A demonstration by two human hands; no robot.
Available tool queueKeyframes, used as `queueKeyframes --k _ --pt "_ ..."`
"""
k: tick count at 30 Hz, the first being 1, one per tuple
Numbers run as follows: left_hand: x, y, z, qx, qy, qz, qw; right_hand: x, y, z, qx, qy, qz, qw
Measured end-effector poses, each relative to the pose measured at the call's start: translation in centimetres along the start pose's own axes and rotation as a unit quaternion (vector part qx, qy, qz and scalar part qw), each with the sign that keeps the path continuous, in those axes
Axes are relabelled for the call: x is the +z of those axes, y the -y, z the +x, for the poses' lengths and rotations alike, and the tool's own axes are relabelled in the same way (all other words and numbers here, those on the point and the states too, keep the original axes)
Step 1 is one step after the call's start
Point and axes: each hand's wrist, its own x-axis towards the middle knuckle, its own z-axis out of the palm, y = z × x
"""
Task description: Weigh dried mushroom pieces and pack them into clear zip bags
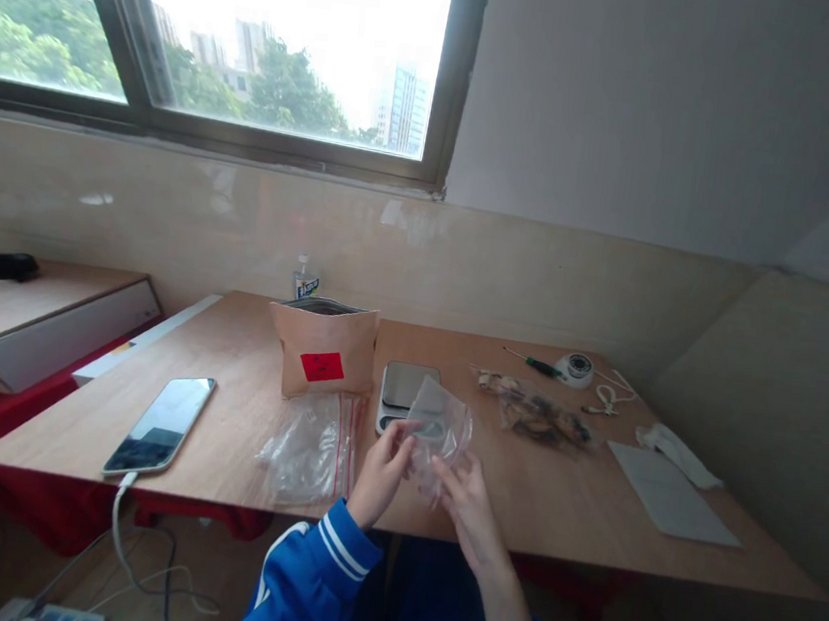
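Both hands hold a clear plastic bag point(445, 417) in front of me, above the near part of the table. My left hand point(385, 463) pinches its left side, and my right hand point(466, 491) grips its lower right edge. Behind the bag, partly covered by it, sits a small kitchen scale point(409, 386) with a metal plate. Left of the scale an open brown paper pouch point(327, 345) with a red label stands upright. Several clear zip bags point(311, 449) with red seal lines lie flat in front of the pouch.
A phone point(160, 425) with a charging cable lies at the left. Filled clear bags point(538, 413), a green-handled screwdriver point(542, 366), a round white camera point(576, 370), a cable point(606, 400), a white cloth point(678, 454) and a pale sheet point(671, 495) lie right. A bottle point(304, 280) stands behind the pouch.
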Motion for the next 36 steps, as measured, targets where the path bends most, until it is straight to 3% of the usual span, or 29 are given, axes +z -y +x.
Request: queueKeyframes --k 3,7,9,11,13,16,19,22,26,30,33,36 --pt "-1.8 -0.7 0.3 -0.014 -0.006 -0.029 0.999 0.3 -0.8 0.2 0.019 0.051 0.035 0.998" --pt "-4.7 -2.5 0.1 -0.017 -0.068 -0.057 0.996 1.0 -1.7 0.9 0.001 0.129 0.015 0.991" --pt "-6.1 -3.4 -0.3 -0.006 -0.106 -0.034 0.994 0.3 -1.8 1.6 -0.044 0.116 -0.034 0.992" --pt "-7.6 -4.0 -0.7 0.006 -0.151 0.007 0.989 -1.6 -1.4 3.1 -0.122 0.055 -0.124 0.983" --pt "-9.1 -4.1 -0.9 -0.002 -0.169 0.061 0.984 -4.6 -0.3 5.4 -0.236 -0.058 -0.251 0.937" --pt "-10.9 -3.0 -0.8 -0.049 -0.215 0.170 0.960 -9.4 1.7 9.7 -0.366 -0.215 -0.421 0.802" --pt "-11.3 -1.8 -0.9 -0.074 -0.277 0.320 0.903 -12.6 3.3 13.5 -0.330 -0.292 -0.541 0.716" --pt "-10.6 -1.6 -1.8 -0.056 -0.306 0.441 0.842 -13.8 4.1 15.6 -0.247 -0.316 -0.614 0.680" --pt "-9.9 -2.3 -3.0 -0.055 -0.211 0.515 0.829 -14.0 3.9 16.1 -0.222 -0.360 -0.631 0.651" --pt "-9.9 -1.5 -3.1 -0.125 -0.126 0.578 0.797 -14.0 4.1 15.7 -0.261 -0.378 -0.615 0.641" --pt "-9.9 -0.7 -2.6 -0.118 -0.116 0.602 0.781 -13.1 5.6 14.9 -0.294 -0.380 -0.588 0.650" --pt "-9.2 -1.0 -2.0 -0.048 -0.158 0.571 0.804 -9.8 7.8 12.3 -0.394 -0.393 -0.496 0.667"
